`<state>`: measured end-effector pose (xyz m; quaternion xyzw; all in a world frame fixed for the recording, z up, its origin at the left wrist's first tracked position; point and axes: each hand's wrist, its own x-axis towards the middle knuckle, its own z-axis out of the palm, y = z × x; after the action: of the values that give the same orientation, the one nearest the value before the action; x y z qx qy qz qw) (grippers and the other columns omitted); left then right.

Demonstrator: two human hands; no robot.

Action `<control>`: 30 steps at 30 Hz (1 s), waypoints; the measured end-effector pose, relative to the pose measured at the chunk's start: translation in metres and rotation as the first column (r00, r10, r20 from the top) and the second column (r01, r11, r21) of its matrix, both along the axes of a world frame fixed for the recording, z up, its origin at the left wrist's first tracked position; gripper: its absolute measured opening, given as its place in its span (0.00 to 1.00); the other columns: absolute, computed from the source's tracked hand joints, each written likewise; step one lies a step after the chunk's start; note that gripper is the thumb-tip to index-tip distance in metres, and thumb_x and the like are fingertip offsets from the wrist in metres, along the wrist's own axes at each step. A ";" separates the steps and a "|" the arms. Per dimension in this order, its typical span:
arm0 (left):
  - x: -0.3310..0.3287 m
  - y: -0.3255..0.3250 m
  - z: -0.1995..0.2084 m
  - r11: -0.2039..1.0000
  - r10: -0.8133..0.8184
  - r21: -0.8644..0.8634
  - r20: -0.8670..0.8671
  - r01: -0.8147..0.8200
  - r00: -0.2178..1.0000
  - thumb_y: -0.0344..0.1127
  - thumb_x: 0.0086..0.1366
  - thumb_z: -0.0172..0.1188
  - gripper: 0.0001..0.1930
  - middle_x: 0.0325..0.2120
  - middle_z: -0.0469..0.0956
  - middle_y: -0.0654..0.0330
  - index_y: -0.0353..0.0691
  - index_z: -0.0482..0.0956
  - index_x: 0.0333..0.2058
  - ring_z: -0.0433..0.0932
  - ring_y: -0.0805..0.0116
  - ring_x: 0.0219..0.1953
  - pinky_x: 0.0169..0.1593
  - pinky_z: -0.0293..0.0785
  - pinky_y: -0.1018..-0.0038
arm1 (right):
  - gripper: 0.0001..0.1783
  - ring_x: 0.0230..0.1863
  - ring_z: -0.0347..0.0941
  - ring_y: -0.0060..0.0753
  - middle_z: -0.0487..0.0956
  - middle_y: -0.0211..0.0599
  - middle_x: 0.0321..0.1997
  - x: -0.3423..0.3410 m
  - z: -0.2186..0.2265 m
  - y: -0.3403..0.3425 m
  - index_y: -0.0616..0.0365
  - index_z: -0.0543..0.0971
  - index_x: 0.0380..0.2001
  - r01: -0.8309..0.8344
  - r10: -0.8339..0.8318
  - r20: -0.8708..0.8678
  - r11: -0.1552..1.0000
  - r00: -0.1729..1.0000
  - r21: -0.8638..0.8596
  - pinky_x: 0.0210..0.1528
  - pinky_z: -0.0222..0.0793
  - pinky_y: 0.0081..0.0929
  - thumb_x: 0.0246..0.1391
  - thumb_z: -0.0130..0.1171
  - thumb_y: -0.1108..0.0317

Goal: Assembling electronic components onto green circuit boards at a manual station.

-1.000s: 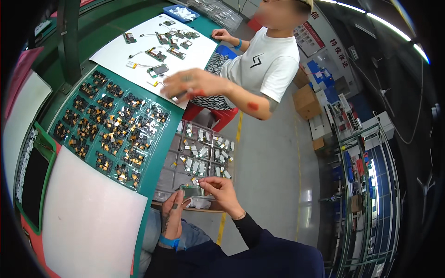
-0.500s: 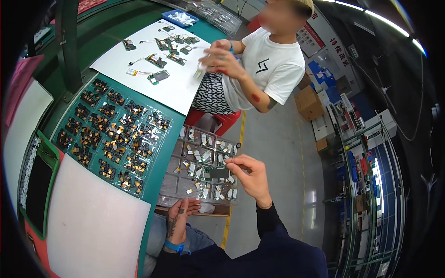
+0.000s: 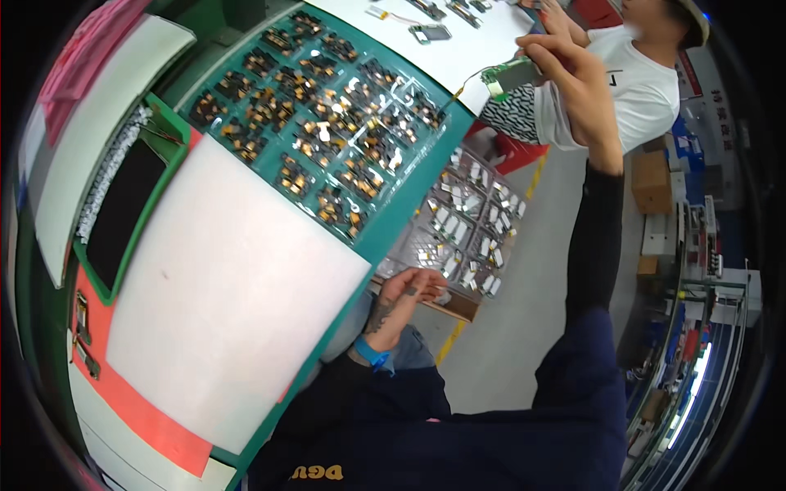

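Note:
My right hand [image 3: 577, 92] is raised, pinching a small green circuit board [image 3: 496, 82] with a dark screen-like plate. A thin wire with a small part at its end hangs from the board's left side. The board is over the right edge of the white sheet [image 3: 360, 11]. My left hand [image 3: 403, 301] holds nothing, its fingers loosely stretched out and apart. It is low beside the green table edge, near a clear compartment tray [image 3: 407, 247] of small boards with white and silver parts.
A clear tray [image 3: 419, 149] of black and gold parts covers the table's middle. Nearer lies a white foam sheet [image 3: 237, 303], with a green-framed bin [image 3: 123, 213] left of it. Several boards lie on the far white sheet. A person in a white shirt [image 3: 647, 82] sits at far right.
My right hand has lifted the board from above the lower tray, up and toward the far white sheet. The view has turned toward the table. My left hand still stays low, empty.

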<state>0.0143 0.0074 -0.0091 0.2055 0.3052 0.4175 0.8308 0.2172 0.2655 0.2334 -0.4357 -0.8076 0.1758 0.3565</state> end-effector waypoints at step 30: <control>0.044 0.008 0.033 0.998 -0.056 -0.015 -0.187 0.055 0.981 0.41 0.79 0.53 0.18 0.46 0.84 0.50 0.31 0.78 0.52 0.84 0.65 0.47 0.54 0.79 0.73 | 0.12 0.32 0.82 0.62 0.83 0.55 0.34 0.009 -0.411 0.012 0.64 0.82 0.34 0.807 -0.714 0.421 0.585 0.560 -0.082 0.32 0.77 0.53 0.55 0.55 0.66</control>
<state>0.0588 0.0156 0.0243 0.2481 0.3782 0.3715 0.8108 0.2263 0.2775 -0.1780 -0.8105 -0.5537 0.0303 0.1885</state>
